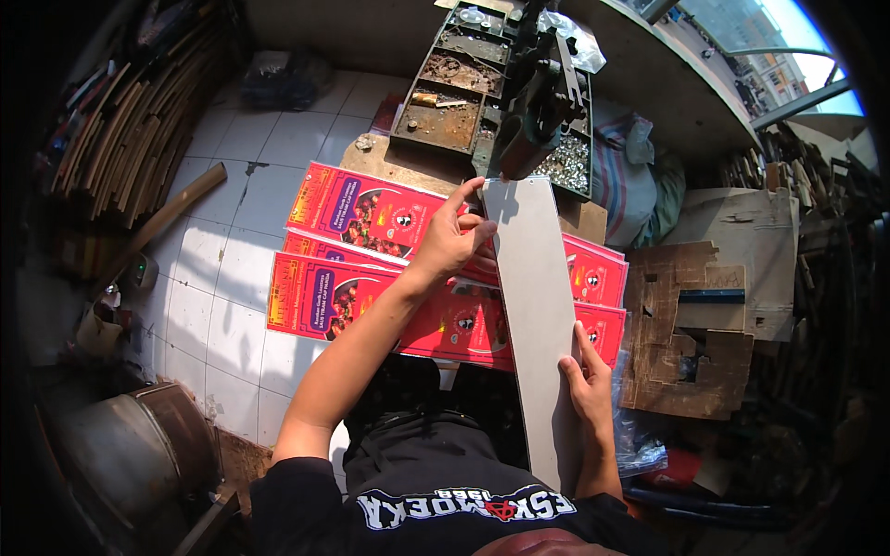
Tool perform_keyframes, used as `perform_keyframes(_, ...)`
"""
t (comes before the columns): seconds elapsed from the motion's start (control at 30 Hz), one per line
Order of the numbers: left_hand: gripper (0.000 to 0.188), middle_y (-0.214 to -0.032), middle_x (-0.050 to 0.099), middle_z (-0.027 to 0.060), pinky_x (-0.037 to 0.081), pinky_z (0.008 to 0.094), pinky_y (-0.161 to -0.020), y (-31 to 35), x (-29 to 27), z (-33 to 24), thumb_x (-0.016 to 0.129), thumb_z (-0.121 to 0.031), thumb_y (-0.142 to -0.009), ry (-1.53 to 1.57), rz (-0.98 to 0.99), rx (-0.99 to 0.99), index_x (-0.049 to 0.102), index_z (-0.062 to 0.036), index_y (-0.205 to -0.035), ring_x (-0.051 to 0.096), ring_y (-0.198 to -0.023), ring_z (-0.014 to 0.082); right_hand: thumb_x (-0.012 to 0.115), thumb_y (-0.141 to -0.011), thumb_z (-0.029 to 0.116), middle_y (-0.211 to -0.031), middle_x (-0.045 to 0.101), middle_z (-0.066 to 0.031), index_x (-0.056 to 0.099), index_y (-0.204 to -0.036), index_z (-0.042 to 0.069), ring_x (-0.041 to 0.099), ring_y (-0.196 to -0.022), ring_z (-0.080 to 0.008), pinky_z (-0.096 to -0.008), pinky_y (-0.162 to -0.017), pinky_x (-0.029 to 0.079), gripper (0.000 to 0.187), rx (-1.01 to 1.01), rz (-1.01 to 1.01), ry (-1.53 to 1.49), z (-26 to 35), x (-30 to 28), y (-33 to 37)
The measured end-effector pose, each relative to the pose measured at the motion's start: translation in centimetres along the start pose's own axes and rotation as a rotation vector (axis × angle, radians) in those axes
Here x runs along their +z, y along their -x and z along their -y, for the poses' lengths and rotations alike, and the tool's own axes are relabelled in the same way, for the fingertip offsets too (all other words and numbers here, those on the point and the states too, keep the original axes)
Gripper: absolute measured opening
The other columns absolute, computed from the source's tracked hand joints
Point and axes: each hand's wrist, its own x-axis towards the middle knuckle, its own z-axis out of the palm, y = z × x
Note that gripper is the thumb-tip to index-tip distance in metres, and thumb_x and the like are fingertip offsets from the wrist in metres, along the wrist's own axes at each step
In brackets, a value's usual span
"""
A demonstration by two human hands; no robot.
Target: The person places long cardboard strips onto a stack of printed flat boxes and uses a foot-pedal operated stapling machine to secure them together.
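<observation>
The pale panel [533, 306], above red printed sheets [422, 320] with its far end at the dark press [530, 148], could skew if either edge grip slips: left hand [452, 239] loosely pinching, right hand [591, 382] half-open around it.

Left: stacked boards [120, 148], slanting pole [181, 208], tiled floor [215, 306] (part sunlit, part shaded) | near left: metal drum [120, 454] | far left: dark bundle [283, 79] | far right: striped sack [619, 181], window [774, 60] | right: cardboard with cut-outs [649, 343] | near right: plastic bag [640, 456]
</observation>
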Motion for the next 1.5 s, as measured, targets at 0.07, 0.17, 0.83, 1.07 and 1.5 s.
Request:
perform_keyframes(0.07,0.073,-0.09,0.067,0.0106,0.063,0.0331,-0.06,0.2,0.1,-0.3,0.066,-0.008,-0.093,0.021,-0.004,-0.021,0.024,-0.0089,-0.153,0.069,-0.068,0.0171,0.06,-0.093,0.0,-0.137,0.057,-0.0181,0.04,-0.147,0.0,0.058,-0.114,-0.0146,-0.0269,-0.097,0.046,0.058,0.008,-0.001,-0.018,0.0,0.0,0.0)
perform_keyframes(0.17,0.073,-0.09,0.067,0.0105,0.062,0.0327,-0.059,0.4,0.0,-0.5,0.065,-0.008,-0.093,0.004,-0.009,-0.025,0.024,-0.0093,-0.153,0.069,-0.067,0.0165,0.06,-0.093,0.001,-0.137,0.057,-0.0181,0.04,-0.147,0.0,0.058,-0.114,-0.0144,-0.0269,-0.096,0.046,0.058,0.007,-0.005,0.001,0.0,0.2,0.1)
perform_keyframes(0.83,0.069,-0.086,0.069,0.0109,0.058,0.03,-0.064,0.5,-0.2,-0.4,0.065,-0.005,-0.087,-0.017,0.077,-0.033,0.03,-0.0015,-0.146,0.068,-0.07,0.0171,0.057,-0.097,0.003,-0.095,0.064,-0.0031,0.043,-0.147,0.006,0.057,-0.085,-0.0073,-0.0228,-0.079,0.046,0.052,0.074,-0.036,-0.121,-0.7,-0.3,1.8)
perform_keyframes(1.07,0.059,-0.107,0.065,0.0121,0.056,0.0324,-0.079,2.0,2.2,-3.5,0.063,-0.006,-0.092,-0.19,0.236,0.071,0.035,-0.0027,-0.144,0.067,-0.09,0.0187,0.051,-0.102,0.012,-0.075,0.052,0.0057,0.054,-0.137,0.002,0.044,-0.069,-0.002,-0.0181,-0.063,0.037,0.037,0.067,-0.19,-0.071,-0.1,-1.3,3.5)
perform_keyframes(1.5,0.027,-0.102,0.073,0.0102,0.055,0.0274,-0.084,7.6,3.2,-13.0,0.07,-0.007,-0.09,-0.51,0.152,0.435,0.064,0.0035,-0.114,0.068,-0.094,0.0133,0.058,-0.098,0.034,-0.077,0.055,-0.0013,0.037,-0.15,0.012,0.047,-0.054,-0.0074,-0.0211,-0.045,0.036,0.061,0.848,0.963,-1.253,-3.6,4.1,5.2)
